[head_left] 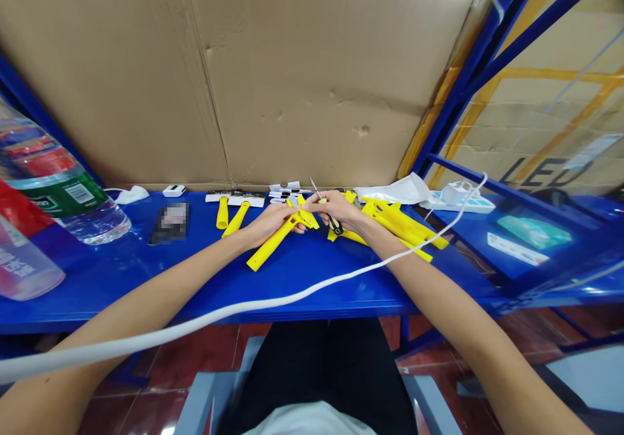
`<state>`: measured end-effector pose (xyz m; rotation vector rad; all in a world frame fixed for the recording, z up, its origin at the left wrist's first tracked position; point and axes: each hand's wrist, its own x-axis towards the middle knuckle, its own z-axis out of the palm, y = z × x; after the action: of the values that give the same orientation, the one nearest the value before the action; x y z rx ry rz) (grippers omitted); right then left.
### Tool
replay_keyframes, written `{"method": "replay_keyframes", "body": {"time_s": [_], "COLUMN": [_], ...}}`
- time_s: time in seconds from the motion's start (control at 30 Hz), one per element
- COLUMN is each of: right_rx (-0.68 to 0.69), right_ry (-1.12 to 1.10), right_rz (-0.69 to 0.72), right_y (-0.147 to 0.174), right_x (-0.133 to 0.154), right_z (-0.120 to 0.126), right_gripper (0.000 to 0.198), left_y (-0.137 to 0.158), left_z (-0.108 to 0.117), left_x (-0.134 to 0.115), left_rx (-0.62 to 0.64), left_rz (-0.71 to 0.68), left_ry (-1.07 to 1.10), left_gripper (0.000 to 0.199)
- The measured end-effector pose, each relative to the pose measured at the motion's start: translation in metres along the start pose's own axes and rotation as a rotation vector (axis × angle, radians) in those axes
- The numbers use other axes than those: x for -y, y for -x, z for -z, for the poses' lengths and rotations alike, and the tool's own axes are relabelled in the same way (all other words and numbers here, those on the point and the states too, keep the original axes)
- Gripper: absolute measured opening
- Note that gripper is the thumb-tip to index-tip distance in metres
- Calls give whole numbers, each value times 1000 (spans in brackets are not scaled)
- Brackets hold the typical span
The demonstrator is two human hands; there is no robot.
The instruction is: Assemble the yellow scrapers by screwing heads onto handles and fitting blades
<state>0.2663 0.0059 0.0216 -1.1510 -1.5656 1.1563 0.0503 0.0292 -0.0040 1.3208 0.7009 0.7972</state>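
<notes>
My left hand (273, 223) is closed around a yellow plastic handle (270, 248) with a wider, forked-looking head, held just above the blue table. A screwdriver (335, 225) with a black and yellow grip sits in my closed right hand (340, 206), its thin metal shaft pointing up and away from me. The fingertips of my right hand meet the head of the yellow handle; how they touch it is partly hidden. Right of that hand lies a pile of similar yellow handles (397, 222). Two more yellow pieces, including a short handle (223, 212), rest left of my hands.
A white cable (292, 300) crosses the view in front of my forearms. Along the back lie black-and-white packets (246, 198) and a white plastic bag (392, 189). On the left are a dark phone-like object (169, 223) and a large water bottle (78, 191). A power strip (463, 201) sits right.
</notes>
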Motion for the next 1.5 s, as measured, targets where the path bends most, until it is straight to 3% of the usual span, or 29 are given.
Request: {"method": "replay_keyframes", "body": {"time_s": [0.57,1.5], "right_rx": [29,67], "right_ry": [31,2], "right_rz": [25,14], "right_y": [-4,0], "right_x": [-12,-2], "right_z": [0,-2], "right_gripper": [42,45], "left_y": [1,-1], "left_z": [3,-2], "left_x": [3,3], "left_rx": [76,39], "left_rz": [40,45], "left_ry": [7,30], "left_gripper": [17,9]}}
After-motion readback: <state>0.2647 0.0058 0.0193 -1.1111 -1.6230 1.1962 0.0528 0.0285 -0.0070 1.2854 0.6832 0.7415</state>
